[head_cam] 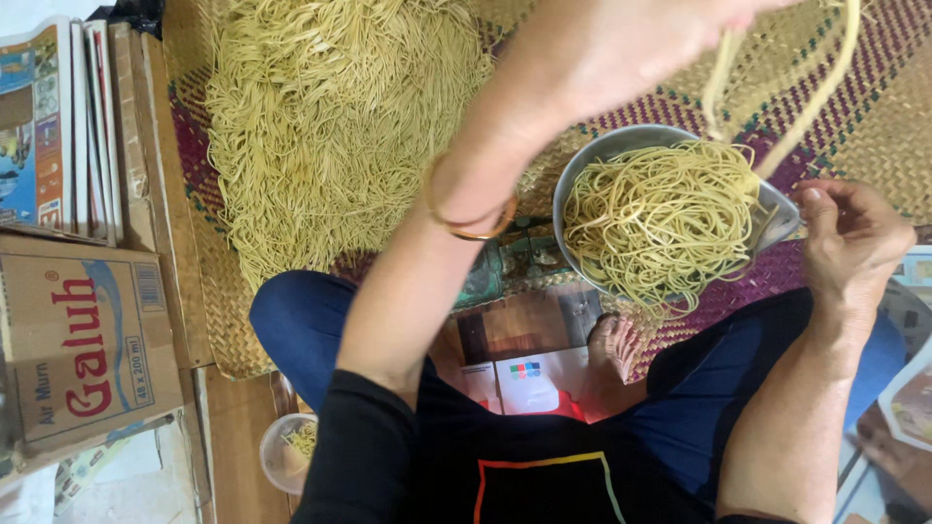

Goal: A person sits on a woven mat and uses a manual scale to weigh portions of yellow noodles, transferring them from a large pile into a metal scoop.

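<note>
A round metal bowl (597,160) full of thin yellow noodles (660,218) sits in front of my crossed legs. My left hand (631,49) reaches across above it at the top edge. It is closed on a few long noodle strands (723,82) that hang in a loop down to the bowl. A gold bangle (471,228) circles that wrist. My right hand (854,247) is at the bowl's right rim, with its fingers curled and the thumb against the metal edge.
A big heap of loose noodles (330,116) lies on a woven mat (874,107) at the back left. A cardboard box (87,349) and stacked papers (58,126) stand on the left. By my left knee is a small plastic tub (289,454). A greenish scale (510,262) shows under the bowl.
</note>
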